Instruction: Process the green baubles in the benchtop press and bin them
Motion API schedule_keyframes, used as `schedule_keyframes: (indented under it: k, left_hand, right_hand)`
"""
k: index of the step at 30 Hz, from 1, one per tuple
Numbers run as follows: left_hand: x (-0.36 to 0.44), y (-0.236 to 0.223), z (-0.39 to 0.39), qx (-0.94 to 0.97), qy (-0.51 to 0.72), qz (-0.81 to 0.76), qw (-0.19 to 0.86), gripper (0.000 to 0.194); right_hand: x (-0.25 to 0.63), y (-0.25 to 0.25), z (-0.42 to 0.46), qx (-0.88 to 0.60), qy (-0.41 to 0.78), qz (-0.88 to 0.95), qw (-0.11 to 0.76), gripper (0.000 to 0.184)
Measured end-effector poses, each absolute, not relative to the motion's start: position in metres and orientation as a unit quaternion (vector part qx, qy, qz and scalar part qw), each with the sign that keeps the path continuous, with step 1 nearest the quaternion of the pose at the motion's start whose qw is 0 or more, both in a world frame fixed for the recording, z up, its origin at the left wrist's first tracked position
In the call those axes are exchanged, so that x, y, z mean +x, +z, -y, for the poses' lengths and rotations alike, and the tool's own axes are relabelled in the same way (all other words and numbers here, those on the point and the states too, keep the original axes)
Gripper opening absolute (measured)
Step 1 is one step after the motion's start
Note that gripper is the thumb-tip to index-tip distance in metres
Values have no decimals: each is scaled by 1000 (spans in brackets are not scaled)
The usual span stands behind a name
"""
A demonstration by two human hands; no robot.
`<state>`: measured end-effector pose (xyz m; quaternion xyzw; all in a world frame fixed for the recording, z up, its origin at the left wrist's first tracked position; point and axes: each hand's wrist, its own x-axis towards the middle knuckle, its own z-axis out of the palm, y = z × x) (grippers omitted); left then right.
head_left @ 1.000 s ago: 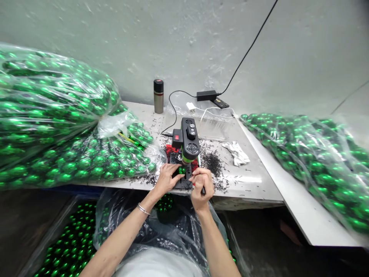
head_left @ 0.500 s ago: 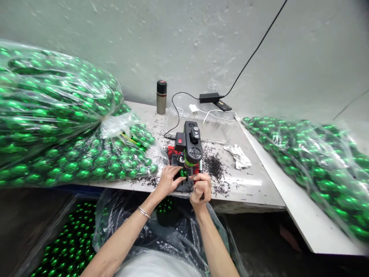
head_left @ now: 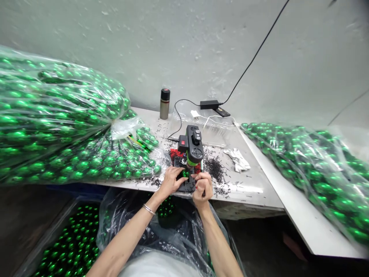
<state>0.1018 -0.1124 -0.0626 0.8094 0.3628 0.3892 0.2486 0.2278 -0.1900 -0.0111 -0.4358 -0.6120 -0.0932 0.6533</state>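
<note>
A small black machine (head_left: 190, 144) with a red switch and a green collar stands near the front edge of the grey table (head_left: 248, 184). Under its head sits a green ball (head_left: 185, 174) on the black base. My left hand (head_left: 171, 180) pinches that ball from the left, fingers curled. My right hand (head_left: 202, 186) is closed in a fist right of the ball, gripping something I cannot make out beside the machine's base. The two hands almost touch.
Big clear bags of green balls lie at the left (head_left: 57, 127) and right (head_left: 314, 169). A bin of green balls (head_left: 66, 246) sits below left. A flask (head_left: 164, 104), power adapter (head_left: 210, 104), white gloves (head_left: 238, 158) and dark shavings (head_left: 213, 167) lie on the table.
The view has shifted, so everything sits lower in the picture. My hands have drawn closer together at the ball under the machine's head.
</note>
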Motion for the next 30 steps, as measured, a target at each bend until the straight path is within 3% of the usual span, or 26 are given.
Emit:
schedule_keyframes:
  k: [6,11,15,19,27,30]
  left_hand:
    - [89,-67,132,808,412,-352,233,31]
    - [53,-64,155,837,396,-339,166,53]
    - [33,-39,109,811,370,-448,69,29]
    - [26,-8,38,762,196,-617,8,30]
    - [31,6,-3,771,131,-621,54,23]
    - [26,7,7,755,193,-616,116,31]
  right_hand:
    - [222,39,193,-508,14,523,684,29]
    - [216,40,195,-508,15,510,694,27]
    - [212,26,194,-492,15,488,721,27]
    - [214,21,193,-490,6,498,715,27]
    - [215,17,193,-493,2,499,712,27]
    - [214,18,193,-494,-4,506,707,28]
